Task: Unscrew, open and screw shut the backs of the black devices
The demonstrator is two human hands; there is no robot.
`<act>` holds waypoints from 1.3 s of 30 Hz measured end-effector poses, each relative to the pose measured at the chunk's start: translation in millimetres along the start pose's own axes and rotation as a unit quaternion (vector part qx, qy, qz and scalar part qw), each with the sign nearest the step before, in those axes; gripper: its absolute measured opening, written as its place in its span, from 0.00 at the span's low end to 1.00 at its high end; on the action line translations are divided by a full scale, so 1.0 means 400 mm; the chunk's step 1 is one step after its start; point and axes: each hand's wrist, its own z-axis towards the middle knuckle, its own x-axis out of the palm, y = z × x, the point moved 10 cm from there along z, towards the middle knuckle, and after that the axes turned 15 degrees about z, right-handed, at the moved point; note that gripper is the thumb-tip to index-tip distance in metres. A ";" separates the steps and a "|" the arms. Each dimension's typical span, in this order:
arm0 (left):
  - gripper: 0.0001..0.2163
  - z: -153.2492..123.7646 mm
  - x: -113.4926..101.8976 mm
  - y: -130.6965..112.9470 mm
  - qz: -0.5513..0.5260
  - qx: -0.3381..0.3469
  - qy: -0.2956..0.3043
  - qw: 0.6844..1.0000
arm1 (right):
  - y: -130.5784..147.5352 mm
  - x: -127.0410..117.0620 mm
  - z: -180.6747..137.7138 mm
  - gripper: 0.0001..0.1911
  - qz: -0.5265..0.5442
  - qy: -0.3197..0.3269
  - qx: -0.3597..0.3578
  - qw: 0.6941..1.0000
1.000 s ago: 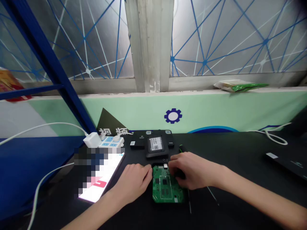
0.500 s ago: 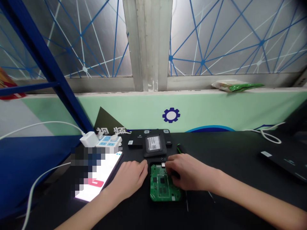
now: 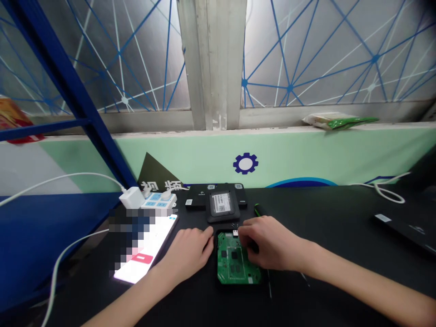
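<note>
Two curled hands at a green circuit board, head view.
On the matte black tabletop (image 3: pixel 323 213), the squarish, corner-cut circuit board (image 3: pixel 243 276) lies between the hands, dark square chips and a metal-shelled connector (image 3: pixel 235 233) on its face. The left hand (image 3: pixel 190 252), fingers folded, rests at its left edge; contact is unclear. The right hand (image 3: pixel 272 243) bends its fingers over the upper right part; whether they grip anything cannot be told. Just behind, a rounded black plastic device (image 3: pixel 223 219) bears a white label (image 3: pixel 221 203) with a square code, its print too small to read. On the smooth, pale green wall (image 3: pixel 204 156), white characters (image 3: pixel 175 185) read "视频"; no brand is legible.
</note>
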 end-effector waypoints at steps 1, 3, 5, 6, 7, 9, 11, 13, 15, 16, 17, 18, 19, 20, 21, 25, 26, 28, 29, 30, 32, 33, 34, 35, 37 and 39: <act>0.11 -0.001 -0.001 -0.001 -0.002 0.001 0.001 1.000 | 0.000 -0.002 0.000 0.06 0.006 -0.002 -0.001 1.000; 0.11 -0.002 -0.002 -0.002 -0.004 0.003 0.003 1.000 | 0.001 -0.009 0.000 0.07 0.018 -0.010 0.001 1.000; 0.10 -0.002 -0.001 -0.002 -0.007 0.004 0.005 1.000 | 0.005 -0.019 -0.002 0.07 0.032 -0.022 0.001 0.999; 0.10 -0.002 0.000 -0.001 -0.008 0.005 0.005 1.000 | 0.008 -0.024 -0.004 0.07 0.042 -0.028 -0.002 0.999; 0.09 -0.002 0.000 -0.001 -0.010 0.006 0.006 1.000 | 0.012 -0.028 -0.007 0.08 0.054 -0.036 -0.006 0.998; 0.09 -0.001 0.001 0.000 -0.015 0.010 0.007 1.000 | 0.017 -0.034 -0.016 0.08 0.091 -0.049 -0.019 0.994; 0.10 -0.001 0.001 0.001 -0.021 0.015 0.008 1.000 | 0.017 -0.040 -0.028 0.09 0.137 -0.070 -0.031 0.988; 0.11 -0.002 0.001 0.002 -0.026 0.017 0.009 0.999 | 0.007 -0.046 -0.041 0.10 0.179 -0.101 -0.037 0.978; 0.12 -0.004 0.000 0.004 -0.029 0.016 0.008 0.999 | -0.010 -0.050 -0.055 0.09 0.213 -0.136 -0.034 0.967; 0.12 -0.005 -0.001 0.005 -0.030 0.014 0.007 0.999 | -0.019 -0.053 -0.063 0.09 0.226 -0.155 -0.032 0.961; 0.12 -0.007 -0.002 0.006 -0.032 0.011 0.005 0.999 | -0.028 -0.054 -0.069 0.08 0.238 -0.170 -0.029 0.956; 0.12 -0.007 -0.003 0.006 -0.033 0.009 0.003 0.999 | -0.037 -0.055 -0.076 0.07 0.251 -0.185 -0.027 0.950; 0.13 -0.008 -0.004 0.007 -0.034 0.006 0.001 0.999 | -0.045 -0.057 -0.081 0.06 0.263 -0.198 -0.026 0.944; 0.14 -0.008 -0.006 0.007 -0.036 0.004 -0.001 0.999 | -0.053 -0.059 -0.087 0.05 0.275 -0.211 -0.024 0.938; 0.15 -0.007 -0.007 0.007 -0.037 0.001 -0.004 0.999 | -0.062 -0.062 -0.092 0.04 0.288 -0.225 -0.022 0.931; 0.17 -0.003 -0.013 0.007 -0.050 -0.007 -0.013 0.999 | -0.099 -0.078 -0.111 0.03 0.357 -0.280 -0.013 0.891; 0.17 -0.003 -0.014 0.006 -0.056 -0.007 -0.016 0.998 | -0.108 -0.082 -0.115 0.04 0.377 -0.292 -0.011 0.879; 0.17 -0.003 -0.017 0.001 -0.075 -0.002 -0.020 0.997 | -0.124 -0.089 -0.122 0.06 0.416 -0.311 -0.005 0.855; 0.17 -0.003 -0.019 -0.002 -0.086 0.001 -0.022 0.996 | -0.130 -0.092 -0.124 0.07 0.432 -0.317 -0.002 0.844; 0.17 -0.003 -0.021 -0.004 -0.097 0.004 -0.023 0.995 | -0.135 -0.095 -0.126 0.08 0.445 -0.323 0.000 0.835; 0.16 -0.004 -0.022 -0.006 -0.116 0.004 -0.024 0.993 | -0.141 -0.102 -0.128 0.10 0.462 -0.333 0.000 0.822; 0.16 -0.004 -0.022 -0.006 -0.122 0.002 -0.025 0.992 | -0.142 -0.106 -0.128 0.11 0.466 -0.337 -0.001 0.818; 0.15 -0.004 -0.022 -0.005 -0.127 0.000 -0.026 0.992 | -0.143 -0.109 -0.129 0.12 0.469 -0.341 -0.002 0.814; 0.15 -0.005 -0.022 -0.005 -0.131 0.000 -0.029 0.991 | -0.143 -0.112 -0.130 0.13 0.472 -0.345 -0.003 0.811; 0.15 -0.005 -0.022 -0.004 -0.138 -0.001 -0.038 0.990 | -0.145 -0.115 -0.130 0.14 0.477 -0.350 -0.003 0.806; 0.14 -0.005 -0.021 -0.004 -0.144 -0.002 -0.043 0.989 | -0.148 -0.117 -0.131 0.15 0.481 -0.353 -0.002 0.803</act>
